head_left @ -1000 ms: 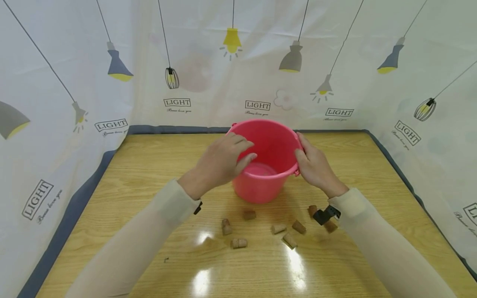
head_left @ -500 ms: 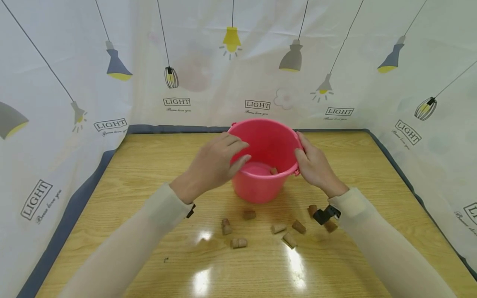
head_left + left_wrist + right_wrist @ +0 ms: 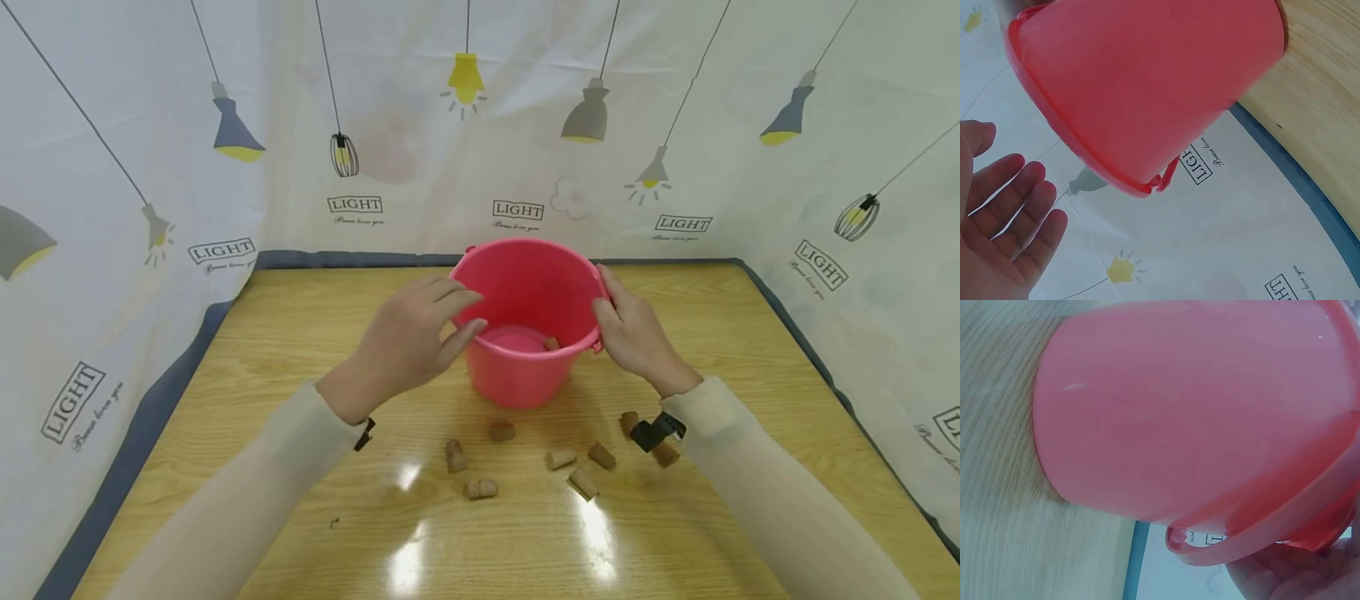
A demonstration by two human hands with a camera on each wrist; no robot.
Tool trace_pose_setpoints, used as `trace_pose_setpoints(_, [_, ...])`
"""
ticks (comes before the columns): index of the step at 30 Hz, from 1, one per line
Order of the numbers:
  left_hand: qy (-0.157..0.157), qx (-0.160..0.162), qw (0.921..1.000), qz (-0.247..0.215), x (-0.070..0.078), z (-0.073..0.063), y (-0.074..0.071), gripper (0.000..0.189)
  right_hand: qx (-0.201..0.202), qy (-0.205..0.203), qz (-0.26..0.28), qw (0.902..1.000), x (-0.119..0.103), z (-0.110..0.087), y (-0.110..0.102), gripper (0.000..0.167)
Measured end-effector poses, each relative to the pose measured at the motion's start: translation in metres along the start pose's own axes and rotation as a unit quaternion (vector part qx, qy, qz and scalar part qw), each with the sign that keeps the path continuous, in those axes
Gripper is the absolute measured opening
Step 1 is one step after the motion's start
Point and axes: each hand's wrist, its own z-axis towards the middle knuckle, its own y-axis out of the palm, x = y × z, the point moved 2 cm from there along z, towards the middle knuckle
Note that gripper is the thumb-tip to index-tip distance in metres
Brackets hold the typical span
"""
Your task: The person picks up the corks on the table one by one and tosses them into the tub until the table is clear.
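A pink bucket [image 3: 521, 375] stands on the wooden table, and one cork [image 3: 552, 343] lies on its inside floor. My right hand [image 3: 637, 337] grips the bucket's right rim, thumb on the near side. In the right wrist view the bucket's handle [image 3: 1272, 531] hangs down along its side, close to the fingers [image 3: 1291, 569]. My left hand [image 3: 405, 342] is at the bucket's left rim with nothing in it. The left wrist view shows its fingers [image 3: 1022, 200] spread and loosely bent, apart from the bucket wall.
Several corks lie loose in front of the bucket, among them a cork [image 3: 481, 489] at front left and a cork [image 3: 582, 483] nearer the middle. Two more, one a cork [image 3: 665, 454], lie by the right wrist. A lamp-printed cloth [image 3: 420, 150] surrounds the table [image 3: 300, 333].
A cork has appeared inside the bucket. My left hand has drawn back left from over the bucket's opening. The right hand and the bucket have stayed in place.
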Motion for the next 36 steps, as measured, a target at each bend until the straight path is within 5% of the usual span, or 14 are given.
trace_pose_setpoints(17, [0.007, 0.013, 0.9999, -0.005, -0.004, -0.023, -0.007, 0.032, 0.000, -0.001, -0.002, 1.0000, -0.001, 0.000, 0.000, 0.057])
trace_pose_setpoints(36, [-0.015, -0.039, 0.9990, -0.015, -0.010, -0.046, 0.003, 0.038, 0.002, -0.005, -0.001, 1.0000, 0.000, 0.001, 0.000, 0.056])
